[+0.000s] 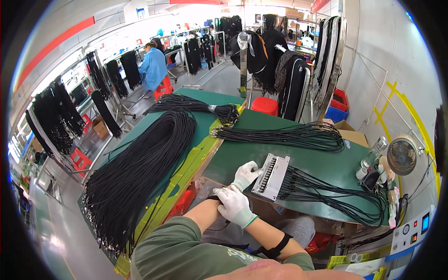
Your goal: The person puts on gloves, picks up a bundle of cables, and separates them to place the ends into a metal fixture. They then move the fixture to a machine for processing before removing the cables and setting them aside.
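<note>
My left hand (245,174), in a white glove, rests on the green table (242,156) with its fingers curled, right against the near-left edge of a grey metal connector fixture (271,177). Several black cables (326,191) are plugged into the fixture and run off to the right. My right hand (235,206), also gloved, reaches across and closes over my left wrist, where a black wrist strap (213,199) shows. A second black strap (279,246) circles my right forearm.
A bundle of black cables (289,135) lies across the far part of the table. A large heap of black cables (140,172) covers the left table. A small fan (401,155), bottles and a control box (415,231) stand at right. A person in blue (153,67) works far back.
</note>
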{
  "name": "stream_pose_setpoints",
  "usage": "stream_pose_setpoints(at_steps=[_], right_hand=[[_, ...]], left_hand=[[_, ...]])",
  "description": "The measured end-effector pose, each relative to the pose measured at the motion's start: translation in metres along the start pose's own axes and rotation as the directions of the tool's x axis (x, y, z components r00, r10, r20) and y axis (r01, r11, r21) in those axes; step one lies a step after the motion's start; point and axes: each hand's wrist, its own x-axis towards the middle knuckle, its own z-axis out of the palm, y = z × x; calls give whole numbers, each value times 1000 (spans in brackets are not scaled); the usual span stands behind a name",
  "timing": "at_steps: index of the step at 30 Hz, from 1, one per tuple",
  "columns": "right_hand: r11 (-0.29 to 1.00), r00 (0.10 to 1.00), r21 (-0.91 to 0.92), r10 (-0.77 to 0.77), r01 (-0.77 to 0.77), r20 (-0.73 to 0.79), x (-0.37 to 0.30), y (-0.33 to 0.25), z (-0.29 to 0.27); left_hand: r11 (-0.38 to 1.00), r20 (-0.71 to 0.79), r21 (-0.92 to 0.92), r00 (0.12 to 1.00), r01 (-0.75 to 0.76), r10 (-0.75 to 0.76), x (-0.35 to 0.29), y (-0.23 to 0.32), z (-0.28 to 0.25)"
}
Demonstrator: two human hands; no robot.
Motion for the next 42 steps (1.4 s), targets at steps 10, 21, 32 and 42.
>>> stream_pose_setpoints(at_steps=[10,21,32,42], right_hand=[[985,985,-48,163,-166,-55,0,-2,0],[997,994,38,-59,63,-94,-13,-6,9],[958,984,283,93,-48,-149,-45,24,-43],[510,582,709,795,-486,-173,-117,126,-68]], left_hand=[[998,10,63,1000,21,-22,1,-1,3],[999,5,38,1000,23,-24,2,-2,1],[1000,7,13,1000,26,-26,0,1,-2],[999,27,36,1000,10,-10,1,-1,1]])
